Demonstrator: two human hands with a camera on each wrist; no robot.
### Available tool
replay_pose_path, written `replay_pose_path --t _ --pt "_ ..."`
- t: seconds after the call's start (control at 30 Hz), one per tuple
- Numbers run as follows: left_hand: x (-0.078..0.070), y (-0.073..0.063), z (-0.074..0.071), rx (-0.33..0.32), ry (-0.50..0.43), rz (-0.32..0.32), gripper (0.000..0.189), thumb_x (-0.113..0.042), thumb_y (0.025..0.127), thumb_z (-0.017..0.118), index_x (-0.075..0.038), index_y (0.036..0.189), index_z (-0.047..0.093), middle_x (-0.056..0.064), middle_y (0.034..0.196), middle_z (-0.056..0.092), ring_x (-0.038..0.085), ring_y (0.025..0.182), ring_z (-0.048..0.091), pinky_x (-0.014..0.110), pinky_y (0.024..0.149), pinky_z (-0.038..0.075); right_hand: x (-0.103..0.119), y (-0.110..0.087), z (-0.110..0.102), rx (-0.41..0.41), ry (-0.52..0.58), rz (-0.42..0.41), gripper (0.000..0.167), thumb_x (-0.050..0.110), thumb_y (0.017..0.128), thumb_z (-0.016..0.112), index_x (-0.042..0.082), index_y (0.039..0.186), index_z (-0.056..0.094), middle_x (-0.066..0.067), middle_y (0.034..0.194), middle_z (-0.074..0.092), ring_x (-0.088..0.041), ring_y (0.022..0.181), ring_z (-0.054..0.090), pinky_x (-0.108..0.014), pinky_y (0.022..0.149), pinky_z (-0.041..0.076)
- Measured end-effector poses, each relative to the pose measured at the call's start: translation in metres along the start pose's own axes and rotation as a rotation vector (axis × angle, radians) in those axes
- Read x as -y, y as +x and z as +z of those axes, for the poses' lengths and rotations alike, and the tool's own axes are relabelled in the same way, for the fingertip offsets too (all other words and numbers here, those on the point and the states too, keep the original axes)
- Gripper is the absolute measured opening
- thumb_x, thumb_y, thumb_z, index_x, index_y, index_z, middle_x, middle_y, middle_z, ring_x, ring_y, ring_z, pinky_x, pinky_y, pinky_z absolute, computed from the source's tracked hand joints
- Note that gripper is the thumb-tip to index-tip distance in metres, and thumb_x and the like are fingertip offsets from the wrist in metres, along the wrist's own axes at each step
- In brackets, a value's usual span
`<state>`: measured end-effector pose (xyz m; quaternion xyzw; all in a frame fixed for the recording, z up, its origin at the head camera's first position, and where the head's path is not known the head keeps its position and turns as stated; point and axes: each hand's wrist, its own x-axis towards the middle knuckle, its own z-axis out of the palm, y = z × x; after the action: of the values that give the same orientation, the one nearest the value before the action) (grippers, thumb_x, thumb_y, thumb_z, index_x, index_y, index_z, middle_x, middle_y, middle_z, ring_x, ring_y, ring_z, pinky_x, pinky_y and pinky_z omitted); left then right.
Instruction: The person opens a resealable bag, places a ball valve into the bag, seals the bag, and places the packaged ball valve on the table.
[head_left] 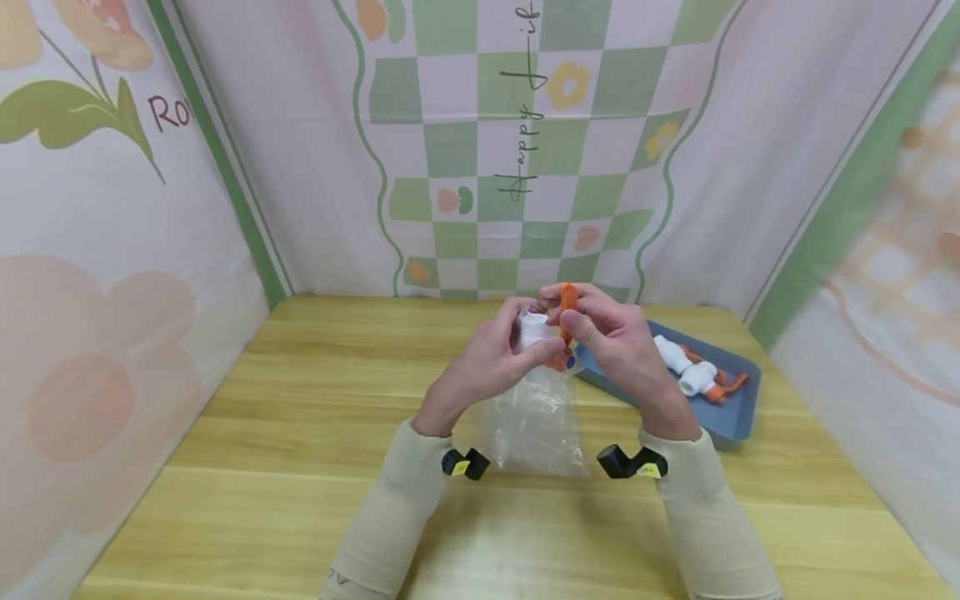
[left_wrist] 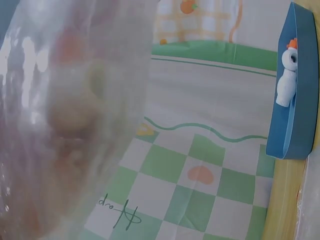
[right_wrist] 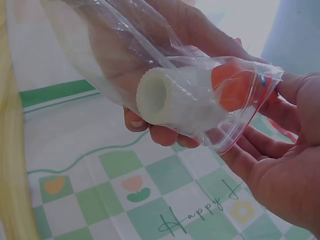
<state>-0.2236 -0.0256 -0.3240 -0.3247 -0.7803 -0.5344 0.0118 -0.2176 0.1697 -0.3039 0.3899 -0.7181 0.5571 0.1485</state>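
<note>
A white plastic ball valve (head_left: pixel 534 329) with an orange handle (head_left: pixel 567 307) is held up above the table. My left hand (head_left: pixel 487 358) grips the white body through a clear zip bag (head_left: pixel 536 429), which hangs down below. With thumb and fingers my right hand (head_left: pixel 618 337) pinches the orange handle. In the right wrist view the valve's ribbed open end (right_wrist: pixel 154 95) shows inside the bag, its orange part (right_wrist: pixel 234 85) by the red-lined mouth. Blurred plastic (left_wrist: pixel 75 125) hides most of the left hand in the left wrist view.
Right of the hands, a blue tray (head_left: pixel 742 421) stands on the wooden table (head_left: pixel 300 417). White valves (head_left: pixel 697 378) with orange handles lie in it. Printed cloth (head_left: pixel 525 242) hangs behind the table and along both sides.
</note>
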Motion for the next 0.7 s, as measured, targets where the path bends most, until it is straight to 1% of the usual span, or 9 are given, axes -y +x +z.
replay_pose_path --t 0.1,0.2,0.33,0.47,0.57,0.6,0.7 --pt "-0.0013 -0.0003 0.0003 -0.021 -0.005 0.004 0.047 -0.032 0.096 0.064 -0.010 0.132 0.045 0.006 0.100 0.062 0.015 0.078 0.060 0.027 0.063 0.053 0.0005 0.0002 -0.0002 -0.007 -0.005 0.006 0.018 0.008 0.099 0.056 -0.004 0.096 0.069 -0.002 0.126 0.062 -0.022 0.122 0.055 -0.020 0.096 0.048" --pt "-0.0027 -0.0011 0.0005 -0.044 -0.007 0.022 0.042 -0.032 0.096 0.064 -0.012 0.129 0.048 0.006 0.099 0.064 0.014 0.076 0.060 0.026 0.062 0.052 0.0013 -0.0001 -0.0010 -0.011 -0.020 0.040 0.018 0.007 0.100 0.055 -0.004 0.097 0.068 -0.009 0.124 0.061 -0.020 0.120 0.054 -0.019 0.096 0.048" --pt "-0.0039 -0.0024 -0.0001 -0.100 -0.015 0.068 0.034 -0.026 0.097 0.062 -0.010 0.125 0.051 0.009 0.105 0.066 0.013 0.077 0.061 0.025 0.064 0.052 0.0026 0.0002 0.0000 0.005 -0.059 0.079 0.018 0.008 0.100 0.054 -0.003 0.099 0.068 -0.015 0.122 0.058 -0.015 0.113 0.055 -0.018 0.093 0.049" --pt "-0.0052 -0.0026 -0.0008 -0.157 -0.006 0.111 0.028 -0.023 0.098 0.060 -0.008 0.121 0.052 0.010 0.103 0.066 0.011 0.074 0.059 0.023 0.060 0.050 0.0031 0.0011 0.0021 0.023 -0.097 0.110 0.018 0.010 0.101 0.053 -0.001 0.104 0.068 -0.007 0.122 0.059 -0.012 0.111 0.057 -0.018 0.091 0.050" --pt "-0.0059 -0.0019 -0.0009 -0.175 0.014 0.141 0.026 -0.023 0.100 0.057 -0.006 0.120 0.051 0.011 0.103 0.065 0.011 0.072 0.058 0.022 0.058 0.049 0.0045 0.0012 0.0013 0.056 -0.142 0.149 0.019 0.012 0.102 0.053 0.002 0.109 0.067 -0.006 0.124 0.059 -0.010 0.111 0.057 -0.019 0.090 0.051" --pt "-0.0061 -0.0017 -0.0011 -0.181 0.021 0.149 0.027 -0.023 0.101 0.056 -0.006 0.120 0.051 0.011 0.104 0.065 0.010 0.072 0.058 0.021 0.058 0.049 0.0052 0.0010 0.0002 0.073 -0.162 0.161 0.019 0.013 0.102 0.053 0.004 0.111 0.067 -0.006 0.123 0.059 -0.009 0.109 0.057 -0.019 0.087 0.052" --pt "-0.0066 -0.0015 -0.0024 -0.206 0.018 0.172 0.027 -0.020 0.100 0.056 -0.003 0.120 0.049 0.013 0.106 0.063 0.011 0.074 0.058 0.021 0.060 0.050 0.0091 -0.0002 -0.0039 0.136 -0.251 0.181 0.019 0.016 0.101 0.055 0.011 0.115 0.066 -0.002 0.121 0.061 -0.008 0.104 0.059 -0.021 0.083 0.052"
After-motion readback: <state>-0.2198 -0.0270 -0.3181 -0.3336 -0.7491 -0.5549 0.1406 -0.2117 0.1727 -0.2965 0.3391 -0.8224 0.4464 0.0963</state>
